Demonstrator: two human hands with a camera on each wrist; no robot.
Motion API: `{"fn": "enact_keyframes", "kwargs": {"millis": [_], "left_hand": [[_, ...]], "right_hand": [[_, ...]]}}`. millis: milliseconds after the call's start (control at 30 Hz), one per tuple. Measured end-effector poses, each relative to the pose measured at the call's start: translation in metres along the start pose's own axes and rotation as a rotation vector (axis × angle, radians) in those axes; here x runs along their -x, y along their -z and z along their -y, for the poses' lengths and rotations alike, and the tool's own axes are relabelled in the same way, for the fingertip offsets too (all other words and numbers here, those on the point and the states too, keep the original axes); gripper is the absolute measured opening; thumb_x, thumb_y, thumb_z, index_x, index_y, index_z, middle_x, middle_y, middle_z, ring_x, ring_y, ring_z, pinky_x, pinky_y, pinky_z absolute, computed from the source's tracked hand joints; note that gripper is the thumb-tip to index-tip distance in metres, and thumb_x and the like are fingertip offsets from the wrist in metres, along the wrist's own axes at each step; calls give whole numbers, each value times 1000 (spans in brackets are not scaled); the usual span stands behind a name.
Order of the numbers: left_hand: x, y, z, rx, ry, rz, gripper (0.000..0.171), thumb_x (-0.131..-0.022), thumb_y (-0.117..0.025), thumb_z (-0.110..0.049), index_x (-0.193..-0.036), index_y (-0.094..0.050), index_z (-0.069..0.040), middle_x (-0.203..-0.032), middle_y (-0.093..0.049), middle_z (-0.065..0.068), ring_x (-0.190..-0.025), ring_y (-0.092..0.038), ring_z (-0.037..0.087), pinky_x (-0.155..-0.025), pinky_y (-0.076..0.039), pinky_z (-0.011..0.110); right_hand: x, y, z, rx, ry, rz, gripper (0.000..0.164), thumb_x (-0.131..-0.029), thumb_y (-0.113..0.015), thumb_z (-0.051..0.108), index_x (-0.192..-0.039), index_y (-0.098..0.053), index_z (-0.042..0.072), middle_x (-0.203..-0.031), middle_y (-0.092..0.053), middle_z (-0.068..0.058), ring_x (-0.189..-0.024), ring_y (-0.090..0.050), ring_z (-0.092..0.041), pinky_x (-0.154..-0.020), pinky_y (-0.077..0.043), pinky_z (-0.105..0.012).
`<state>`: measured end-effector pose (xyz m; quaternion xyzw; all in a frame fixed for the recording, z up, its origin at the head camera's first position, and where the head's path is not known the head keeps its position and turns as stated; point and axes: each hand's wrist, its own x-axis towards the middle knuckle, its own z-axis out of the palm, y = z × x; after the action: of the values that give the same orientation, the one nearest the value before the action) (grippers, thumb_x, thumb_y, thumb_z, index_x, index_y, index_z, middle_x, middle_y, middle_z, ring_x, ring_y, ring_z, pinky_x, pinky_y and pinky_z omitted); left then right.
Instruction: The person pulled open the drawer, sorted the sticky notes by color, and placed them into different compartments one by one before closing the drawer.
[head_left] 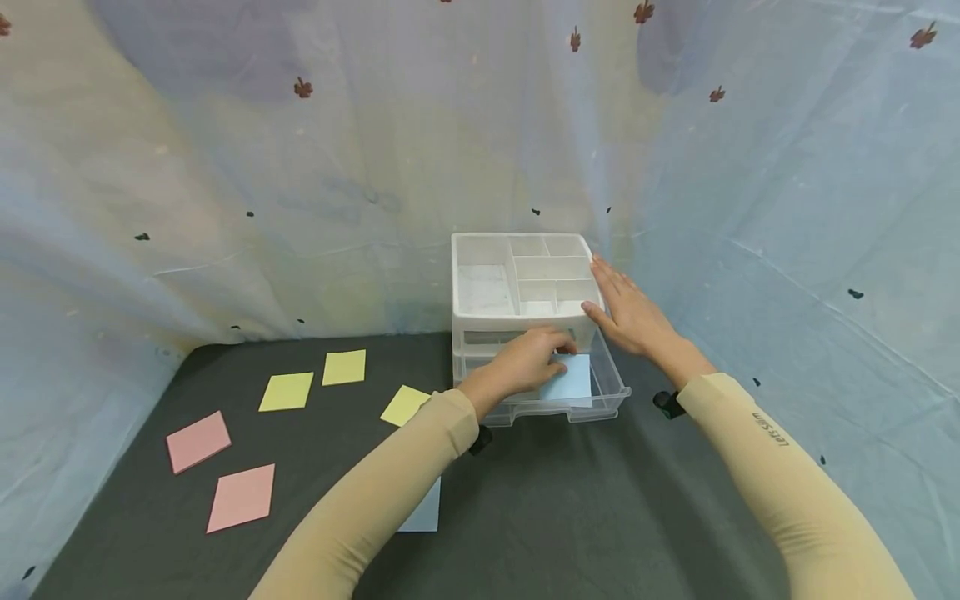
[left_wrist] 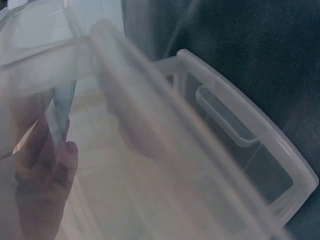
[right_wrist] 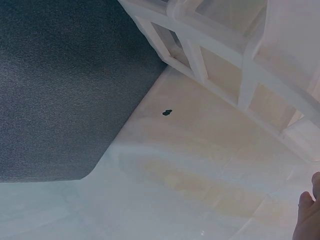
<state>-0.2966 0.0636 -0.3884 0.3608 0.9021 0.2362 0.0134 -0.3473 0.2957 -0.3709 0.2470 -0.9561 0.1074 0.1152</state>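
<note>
A white plastic drawer organizer [head_left: 517, 322] has its clear bottom drawer [head_left: 617, 398] pulled out. My left hand [head_left: 525, 360] reaches over that drawer and pinches a pale blue square of paper [head_left: 573, 379] between thumb and fingers. In the left wrist view the left hand [left_wrist: 45, 185] appears through clear plastic, with a pale sheet edge at its fingers. My right hand [head_left: 637, 321] rests against the organizer's right side, fingers straight and thumb by the top front corner. Only fingertips of the right hand [right_wrist: 306, 215] show in the right wrist view.
Yellow paper squares [head_left: 287, 392] and pink ones [head_left: 242, 497] lie on the dark table [head_left: 570, 517] to the left. Another blue square [head_left: 423, 510] is partly behind the left sleeve. A patterned curtain [head_left: 375, 167] hangs behind and to the right.
</note>
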Motion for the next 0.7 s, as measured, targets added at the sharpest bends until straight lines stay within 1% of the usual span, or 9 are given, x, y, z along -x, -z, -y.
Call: {"fn": "enact_keyframes", "kwargs": {"millis": [133, 233, 433, 700], "left_hand": [[1, -3, 1, -82, 31, 30, 33, -99, -74, -21, -131, -70, -16, -130, -67, -2, -122, -62, 14, -101, -52, 30], [1, -5, 1, -120, 54, 39, 33, -99, -75, -23, -131, -71, -18, -131, -68, -4, -124, -62, 14, -102, -52, 32], [1, -6, 0, -154, 80, 46, 32, -100, -74, -26, -131, -71, -20, -134, -67, -5, -125, -62, 15, -103, -52, 34], [0, -8, 1, -192, 72, 41, 34, -99, -75, -28, -132, -71, -21, -132, -68, -5, -122, -63, 14, -99, -54, 33]], "right_hand": [[0, 0, 0, 0, 3, -5, 74, -113, -37, 44, -167, -7, 3, -174, -8, -15, -158, -14, -38, -127, -14, -55], [0, 0, 1, -2, 4, -6, 74, -113, -37, 44, -167, -7, 3, -174, -8, -15, -159, -13, -38, -127, -14, -55], [0, 1, 1, 8, 4, -1, 74, -113, -38, 43, -167, -7, 2, -174, -8, -15, -158, -14, -39, -127, -14, -55], [0, 2, 1, 11, -3, 8, 75, -113, -37, 45, -167, -6, 3, -174, -8, -15, -159, -13, -38, -127, -14, -56]]}}
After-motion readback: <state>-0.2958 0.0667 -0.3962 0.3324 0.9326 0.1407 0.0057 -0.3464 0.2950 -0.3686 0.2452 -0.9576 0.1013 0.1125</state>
